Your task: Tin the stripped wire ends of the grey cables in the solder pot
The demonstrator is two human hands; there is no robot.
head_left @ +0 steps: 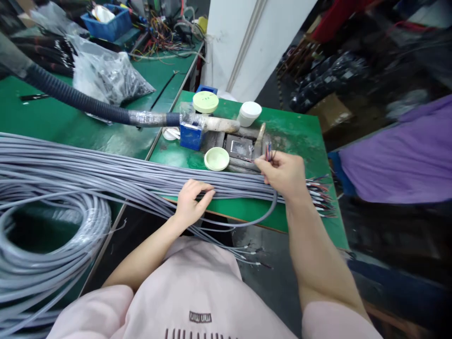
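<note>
My right hand (282,172) is closed on the end of a grey cable (270,211), which bends down and back to the left beneath it. Thin coloured wires (269,151) stick up from between the fingertips. Just left of them is a square metal pot (241,147) with a shiny surface, set in a stained block. My left hand (192,201) lies on the long bundle of grey cables (141,167), thumb and forefinger apart. Stripped cable ends (320,197) with coloured wires and white pieces fan out past my right wrist.
A ribbed hose (84,101) reaches over the bench to the pot. Near it stand a pale open dish (216,159), a green-lidded tub (205,101), a white tub (250,113) and a blue box (191,136). Coiled cable (88,230) lies left; several cable ends (250,254) hang below the bench edge.
</note>
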